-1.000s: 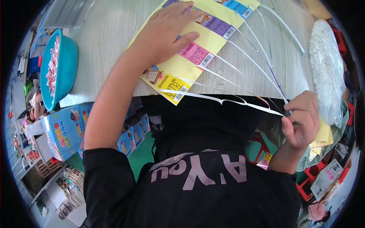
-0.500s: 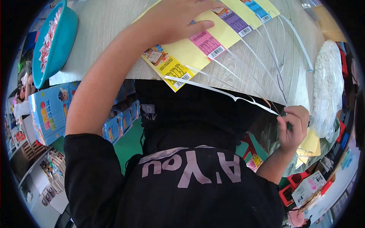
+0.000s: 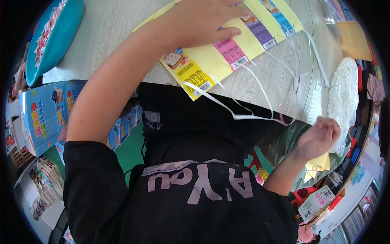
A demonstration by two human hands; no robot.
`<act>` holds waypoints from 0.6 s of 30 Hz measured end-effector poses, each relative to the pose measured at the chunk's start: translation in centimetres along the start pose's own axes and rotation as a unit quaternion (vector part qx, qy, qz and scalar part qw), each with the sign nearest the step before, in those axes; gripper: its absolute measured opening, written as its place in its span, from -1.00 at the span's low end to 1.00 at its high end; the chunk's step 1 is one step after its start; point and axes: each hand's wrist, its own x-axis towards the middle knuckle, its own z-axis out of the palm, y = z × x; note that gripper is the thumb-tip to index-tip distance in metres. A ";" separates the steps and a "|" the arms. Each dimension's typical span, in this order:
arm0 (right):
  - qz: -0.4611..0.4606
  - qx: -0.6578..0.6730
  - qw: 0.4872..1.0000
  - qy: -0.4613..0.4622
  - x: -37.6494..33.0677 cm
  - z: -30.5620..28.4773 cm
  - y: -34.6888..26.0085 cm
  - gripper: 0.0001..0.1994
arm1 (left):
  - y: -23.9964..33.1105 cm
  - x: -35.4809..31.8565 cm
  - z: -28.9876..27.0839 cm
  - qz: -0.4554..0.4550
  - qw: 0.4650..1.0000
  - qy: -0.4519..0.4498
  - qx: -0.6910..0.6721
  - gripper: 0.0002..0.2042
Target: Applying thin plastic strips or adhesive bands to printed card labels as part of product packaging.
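My left hand lies flat with its thumb out on a pale yellow sheet at the table's near edge. Printed strips cross the sheet side by side: a yellow one, a pink one, a purple one and a blue one. From their near ends trail narrow white strips, some looping over the table edge. My right hand is beyond the edge at the right, fingers curled in, apart from the white strips. Nothing shows between its fingers.
A teal basin of small wrapped pieces stands at the left. Below it are blue printed boxes. On the right lies a clear bag of white pieces, above yellow paper scraps and a dark green plastic bag.
My right hand has moved right and slightly down, away from the white strips it pinched; they now hang loose in loops. My left hand stays on the sheet.
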 end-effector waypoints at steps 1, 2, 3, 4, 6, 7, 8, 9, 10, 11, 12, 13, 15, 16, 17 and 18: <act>-0.068 -0.085 0.994 0.006 0.1 0.3 -0.4 -0.86 | 0.1 0.2 0.0 0.003 1.000 0.001 0.001 -0.48; -0.108 -0.095 0.988 -0.054 0.2 1.6 -1.6 -0.88 | 0.3 0.1 0.0 0.006 1.000 0.001 -0.001 -0.49; -0.148 -0.106 0.977 -0.112 0.5 3.0 -2.9 -0.90 | 0.4 0.2 -0.1 0.008 1.000 0.002 0.001 -0.49; -0.194 -0.143 0.950 -0.199 0.7 5.2 -3.7 -0.88 | 0.5 0.1 -0.2 0.005 1.000 0.002 -0.001 -0.48; -0.209 -0.227 0.877 -0.368 0.7 10.6 -5.6 -0.78 | 0.4 -0.1 -0.1 0.007 1.000 0.002 -0.003 -0.48; -0.177 -0.274 0.832 -0.448 0.2 13.2 -6.4 -0.69 | 0.2 -0.4 0.0 0.012 1.000 0.010 -0.005 -0.47; -0.182 -0.315 0.810 -0.459 -0.8 15.6 -5.9 -0.60 | 0.2 -0.5 0.0 0.014 1.000 0.018 -0.005 -0.47; -0.187 -0.356 0.786 -0.470 -1.3 17.8 -5.0 -0.51 | 0.3 -0.6 -0.2 0.014 1.000 0.022 -0.003 -0.47; -0.182 -0.378 0.777 -0.469 -1.7 19.2 -4.1 -0.44 | 0.5 -0.7 -0.4 0.009 1.000 0.024 0.000 -0.48; -0.176 -0.405 0.767 -0.465 -2.0 19.8 -3.4 -0.38 | 0.7 -0.4 -0.5 0.008 1.000 0.028 0.000 -0.49; -0.178 -0.410 0.765 -0.464 -2.3 20.2 -3.3 -0.38 | 1.0 0.0 -0.7 0.012 0.999 0.032 -0.001 -0.49; -0.156 -0.426 0.763 -0.460 -2.8 20.5 -3.2 -0.41 | 1.3 0.2 -1.1 -0.006 1.000 0.021 -0.008 -0.51; -0.136 -0.442 0.758 -0.459 -3.8 20.9 -2.7 -0.44 | 1.1 0.1 -1.3 -0.026 0.999 0.013 -0.015 -0.53; -0.138 -0.462 0.752 -0.449 -4.3 20.9 -2.3 -0.45 | 0.9 0.0 -1.4 -0.037 0.999 0.020 -0.013 -0.55; -0.139 -0.482 0.745 -0.440 -4.7 20.9 -1.9 -0.45 | 0.7 -0.1 -1.4 -0.048 0.998 0.026 -0.011 -0.56; -0.132 -0.472 0.760 -0.426 -4.8 20.8 -1.6 -0.51 | 0.4 -0.2 -1.4 -0.051 0.998 0.031 -0.012 -0.56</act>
